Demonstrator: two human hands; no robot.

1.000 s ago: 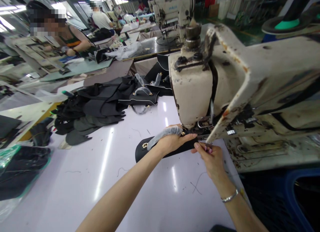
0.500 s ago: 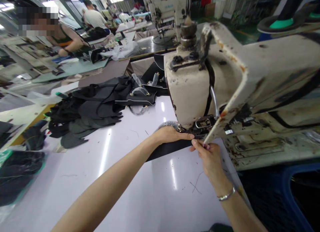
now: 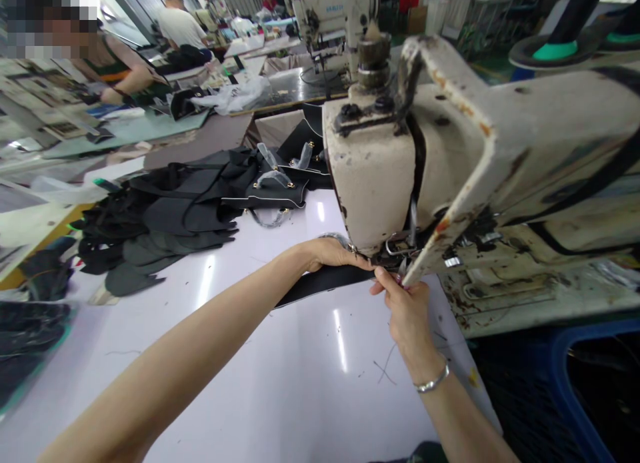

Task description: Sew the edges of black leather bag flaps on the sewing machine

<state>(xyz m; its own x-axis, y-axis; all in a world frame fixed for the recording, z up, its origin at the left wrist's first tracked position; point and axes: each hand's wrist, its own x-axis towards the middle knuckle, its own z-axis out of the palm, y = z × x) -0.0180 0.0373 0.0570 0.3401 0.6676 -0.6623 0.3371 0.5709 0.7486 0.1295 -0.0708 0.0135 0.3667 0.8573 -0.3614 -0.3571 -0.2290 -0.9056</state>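
My left hand (image 3: 333, 253) is closed on a black bag panel (image 3: 320, 282) with a pale edge, lying under the head of a sewing machine (image 3: 373, 176). Its fingers reach along the panel to the needle area. A clear-wrapped handle (image 3: 334, 237) shows behind that hand. My right hand (image 3: 407, 310), with a silver bracelet on its wrist, is closed just beside the left fingertips. Small snips (image 3: 402, 270), with a pointed metal tip and a bit of pink, stick out of it, mostly hidden by the fingers and the machine's bent rod. The needle itself is hidden.
Black cut pieces (image 3: 170, 216) lie heaped at the left of the white table (image 3: 240, 383). Black bag panels with wrapped handles (image 3: 277, 191) lie behind. A blue basket (image 3: 560, 376) stands at the lower right. Another person (image 3: 120, 70) sits at the far left.
The view has shifted slightly, so most things sit further left. Both hands stay close together by the machine, and the pointed metal tip by my right hand now shows more clearly.
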